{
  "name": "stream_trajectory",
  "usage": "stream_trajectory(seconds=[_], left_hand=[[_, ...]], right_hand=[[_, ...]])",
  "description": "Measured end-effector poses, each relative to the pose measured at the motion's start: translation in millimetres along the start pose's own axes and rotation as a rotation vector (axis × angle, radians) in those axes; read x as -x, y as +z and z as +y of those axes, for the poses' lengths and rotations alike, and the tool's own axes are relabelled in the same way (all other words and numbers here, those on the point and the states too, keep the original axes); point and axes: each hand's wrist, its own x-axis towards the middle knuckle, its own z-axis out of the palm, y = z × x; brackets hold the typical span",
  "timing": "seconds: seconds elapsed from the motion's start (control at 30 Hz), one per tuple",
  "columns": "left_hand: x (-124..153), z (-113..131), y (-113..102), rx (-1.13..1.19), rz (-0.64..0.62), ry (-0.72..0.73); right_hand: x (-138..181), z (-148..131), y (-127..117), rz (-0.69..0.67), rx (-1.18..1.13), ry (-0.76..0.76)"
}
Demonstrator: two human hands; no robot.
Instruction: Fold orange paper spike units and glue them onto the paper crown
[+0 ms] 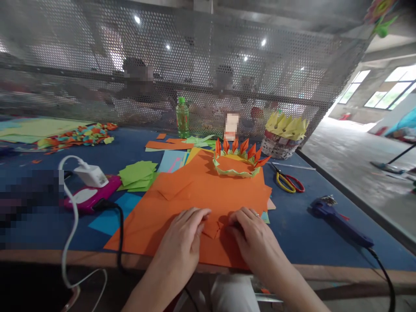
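A small folded piece of orange paper [212,229] lies between my hands, on a large orange sheet [240,195] near the table's front edge. My left hand [186,232] is closed, its curled fingers at the folded paper's left side. On the opposite side, my right hand [251,229] is closed too, its thumb and fingertips at the right edge of that paper. Part of the piece is hidden under the fingers. Beyond it stands a ring [234,173] of folded green and yellow paper with pointed orange pieces upright along its far side.
Scissors [289,182] and a blue hot glue gun [344,223] lie on the right. To the left are green paper squares [138,173] and a pink power strip [94,195] with cables. A green bottle [182,119] and a yellow-topped paper basket [284,136] stand before the perforated metal screen [195,52].
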Motion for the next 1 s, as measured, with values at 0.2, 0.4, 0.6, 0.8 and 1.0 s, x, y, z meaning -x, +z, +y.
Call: stream_trajectory(seconds=[0.2,0.4,0.6,0.8,1.0], left_hand=[[0.3,3.3,-11.9,0.153,0.04,-0.064],[0.7,3.6,-19.3,0.554,0.011,-0.153],[-7.1,30.3,-19.3,0.983,-0.262,-0.057],[-12.7,33.6,-7.7,1.097,-0.224,-0.259],[-16.1,30.6,-1.6,0.991,-0.173,-0.372]], right_hand=[[6.5,4.0,-1.8,0.009,-0.252,0.068],[13.6,-0.7,-7.9,-0.07,-0.618,0.147],[17.2,-8.6,-9.5,-0.302,-1.162,0.261],[22.0,-8.5,-8.1,-0.263,-1.011,0.251],[27.3,-8.3,-7.3,-0.157,-0.483,0.123]])
